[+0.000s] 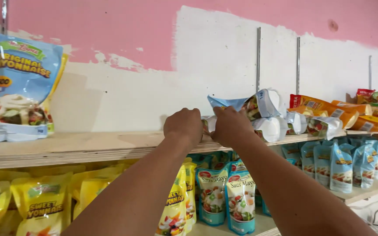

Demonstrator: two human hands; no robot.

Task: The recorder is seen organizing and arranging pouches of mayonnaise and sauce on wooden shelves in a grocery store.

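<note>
Both my arms reach up to a wooden shelf (88,146). My left hand (183,126) and my right hand (229,126) are closed on a light-blue and white sauce pouch (224,103) that lies tipped over on the shelf edge. Its top fold sticks up above my right hand. More fallen blue and white pouches (270,118) lie just right of it. A large blue pouch (16,85) stands upright at the shelf's far left.
Orange and yellow pouches (329,111) lie further right on the shelf. On the lower shelf stand yellow pouches (40,203), teal pouches (226,196) and blue pouches (342,166). A pink and white wall with metal rails (258,59) stands behind.
</note>
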